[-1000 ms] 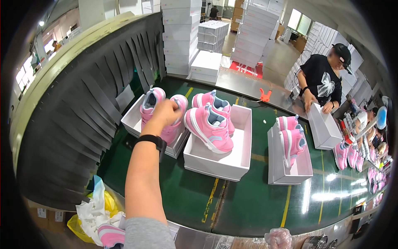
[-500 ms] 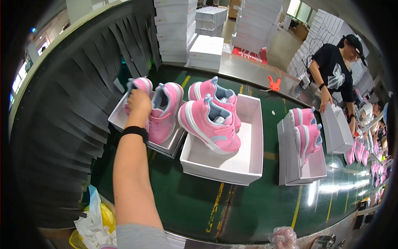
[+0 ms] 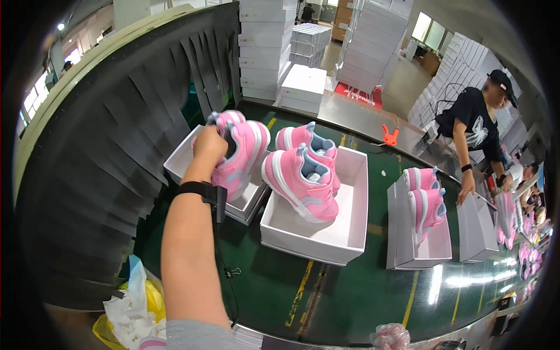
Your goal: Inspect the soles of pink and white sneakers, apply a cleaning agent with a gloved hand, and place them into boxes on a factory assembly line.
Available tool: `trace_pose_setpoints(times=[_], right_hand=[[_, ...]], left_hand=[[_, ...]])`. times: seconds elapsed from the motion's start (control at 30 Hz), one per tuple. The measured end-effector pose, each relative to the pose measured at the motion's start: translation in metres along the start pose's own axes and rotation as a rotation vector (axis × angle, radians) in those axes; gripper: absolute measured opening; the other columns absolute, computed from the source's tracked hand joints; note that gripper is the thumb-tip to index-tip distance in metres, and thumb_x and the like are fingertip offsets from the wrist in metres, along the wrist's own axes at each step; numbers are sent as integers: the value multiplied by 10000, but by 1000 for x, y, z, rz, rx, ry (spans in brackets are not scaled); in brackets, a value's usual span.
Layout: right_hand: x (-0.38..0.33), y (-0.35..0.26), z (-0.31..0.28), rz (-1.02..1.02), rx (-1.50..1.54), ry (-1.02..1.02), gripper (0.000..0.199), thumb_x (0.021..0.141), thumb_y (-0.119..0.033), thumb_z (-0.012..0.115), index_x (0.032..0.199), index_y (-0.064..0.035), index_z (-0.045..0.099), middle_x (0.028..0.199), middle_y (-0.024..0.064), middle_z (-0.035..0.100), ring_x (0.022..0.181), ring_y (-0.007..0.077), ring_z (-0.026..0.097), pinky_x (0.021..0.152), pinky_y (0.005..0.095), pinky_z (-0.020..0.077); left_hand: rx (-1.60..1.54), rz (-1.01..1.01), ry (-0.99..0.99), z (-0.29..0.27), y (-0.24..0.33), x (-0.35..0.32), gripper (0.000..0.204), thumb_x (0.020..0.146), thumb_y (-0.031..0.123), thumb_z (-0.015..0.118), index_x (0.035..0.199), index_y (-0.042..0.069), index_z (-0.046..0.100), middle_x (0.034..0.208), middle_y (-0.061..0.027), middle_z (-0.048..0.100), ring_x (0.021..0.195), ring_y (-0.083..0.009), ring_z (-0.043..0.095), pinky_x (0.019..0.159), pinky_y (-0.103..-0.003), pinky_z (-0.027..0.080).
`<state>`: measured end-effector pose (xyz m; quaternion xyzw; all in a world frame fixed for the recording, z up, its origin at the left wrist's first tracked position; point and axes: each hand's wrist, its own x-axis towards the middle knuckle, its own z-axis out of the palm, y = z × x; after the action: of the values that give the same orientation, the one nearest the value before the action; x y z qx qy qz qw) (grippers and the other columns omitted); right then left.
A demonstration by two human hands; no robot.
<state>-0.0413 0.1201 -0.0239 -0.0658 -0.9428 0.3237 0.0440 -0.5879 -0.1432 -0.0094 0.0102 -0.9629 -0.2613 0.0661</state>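
Observation:
My left hand point(image 3: 210, 144) reaches to the white shoe box point(image 3: 179, 157) at the left, its fingers closed on a pink shoe point(image 3: 228, 118). That shoe is partly hidden behind the hand. Tight against the hand's right side is a second pink shoe point(image 3: 244, 160), tilted over the same box; whether the fingers also hold it I cannot tell. A black band with a small device point(image 3: 211, 195) circles my wrist, and a dark cable hangs from it. In the middle, two pink shoes point(image 3: 306, 181) lie partly over a larger open white box point(image 3: 347, 204). My right hand is out of view.
Dark strip curtains point(image 3: 99, 163) hang at the left of the green conveyor belt point(image 3: 344, 297). Further right stands another box with pink shoes point(image 3: 429, 210), near a co-worker point(image 3: 475, 122) touching a box point(image 3: 477, 227). Stacked boxes point(image 3: 265, 52) and an orange-red tool point(image 3: 389, 136) line the far side.
My hand has shifted right and the shoe in it has come up and across toward the second shoe. The view has moved slightly. The co-worker's box now sits lower, on the belt.

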Motion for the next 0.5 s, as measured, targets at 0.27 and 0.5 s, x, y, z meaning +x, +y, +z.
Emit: trace_pose_setpoints(times=[0.27, 0.5], right_hand=[[-1, 3, 3, 216, 390, -46, 171, 892, -83, 538, 1036, 3, 567, 1017, 128, 610, 926, 225, 589, 782, 324, 500], [-8, 8, -6, 199, 227, -24, 154, 853, -116, 572, 971, -33, 627, 1009, 173, 604, 952, 339, 564, 839, 411, 451]], left_hand=[[110, 688, -82, -32, -18, 4, 252, 736, -1, 559, 961, 33, 667, 935, -197, 655, 917, -332, 634, 796, -402, 504], [445, 515, -425, -22, 26, -25, 330, 704, -59, 549, 998, 40, 663, 983, -165, 663, 887, -283, 648, 738, -338, 500]])
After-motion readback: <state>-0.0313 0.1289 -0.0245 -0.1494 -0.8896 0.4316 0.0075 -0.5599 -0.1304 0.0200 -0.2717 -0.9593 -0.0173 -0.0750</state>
